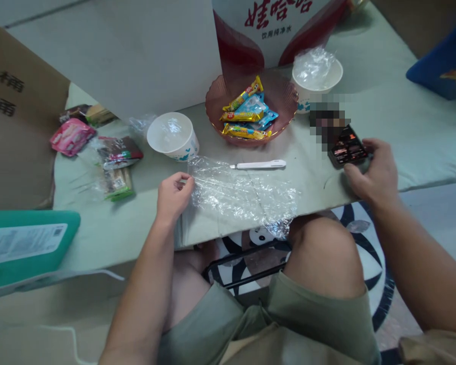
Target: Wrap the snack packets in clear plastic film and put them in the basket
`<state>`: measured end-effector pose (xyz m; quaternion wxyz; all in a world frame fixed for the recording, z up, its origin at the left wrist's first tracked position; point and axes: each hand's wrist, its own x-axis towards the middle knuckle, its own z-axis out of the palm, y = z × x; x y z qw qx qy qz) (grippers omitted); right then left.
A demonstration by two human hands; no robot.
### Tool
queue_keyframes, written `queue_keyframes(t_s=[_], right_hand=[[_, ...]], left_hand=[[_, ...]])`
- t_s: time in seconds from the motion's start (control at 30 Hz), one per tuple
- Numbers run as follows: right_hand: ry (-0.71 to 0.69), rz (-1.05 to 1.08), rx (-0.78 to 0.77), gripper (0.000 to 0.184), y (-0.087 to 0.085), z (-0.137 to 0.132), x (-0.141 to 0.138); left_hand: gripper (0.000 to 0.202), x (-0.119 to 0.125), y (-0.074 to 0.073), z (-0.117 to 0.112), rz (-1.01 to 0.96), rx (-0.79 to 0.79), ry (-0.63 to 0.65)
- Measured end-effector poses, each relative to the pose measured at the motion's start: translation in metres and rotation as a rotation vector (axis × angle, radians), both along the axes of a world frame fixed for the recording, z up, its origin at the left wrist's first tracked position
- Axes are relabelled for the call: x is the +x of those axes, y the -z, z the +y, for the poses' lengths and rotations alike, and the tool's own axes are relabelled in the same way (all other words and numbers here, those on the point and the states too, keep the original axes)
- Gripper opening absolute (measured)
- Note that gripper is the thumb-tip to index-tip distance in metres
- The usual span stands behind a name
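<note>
My left hand (175, 195) is closed at the left edge of a crumpled clear plastic sheet (235, 197), pinching it between thumb and fingers. The sheet lies flat across the table's front, and one end droops over the edge near my knee. A white utility knife (264, 165) rests along its upper side. At the right, my right hand (378, 170) grips the near end of a dark smartphone (347, 147) with a lit screen, partly blurred out. Behind the knife is a pink glass bowl (212, 119) with yellow and blue snack packets (245, 116) in it.
White paper bowls stand left (191, 144) and right (339, 76) of the glass bowl, the right one holding crumpled clear plastic (314, 66). Wrapped snacks (119, 152) lie at the left. A white-and-red carton (235, 40) rises behind; a green box (26, 243) sits front left.
</note>
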<state>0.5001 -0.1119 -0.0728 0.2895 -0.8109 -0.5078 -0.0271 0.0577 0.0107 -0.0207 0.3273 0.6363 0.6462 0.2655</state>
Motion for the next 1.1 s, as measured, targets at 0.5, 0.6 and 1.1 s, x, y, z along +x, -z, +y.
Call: queue_keyframes(t_s=[0.5,0.6,1.1], right_hand=[[0.031,0.133,-0.049,0.082,-0.012,0.007,-0.003],[0.081,0.181,-0.084,0.085,-0.015,0.014,-0.002],[0.162,0.399,-0.077,0.073,-0.010,0.030,0.021]], left_hand=[[0.023,0.000,0.003,0.002,0.004,-0.003,0.011],[0.023,0.000,0.004,0.002,0.002,-0.016,0.009],[0.021,0.000,0.002,0.002,0.006,-0.007,0.011]])
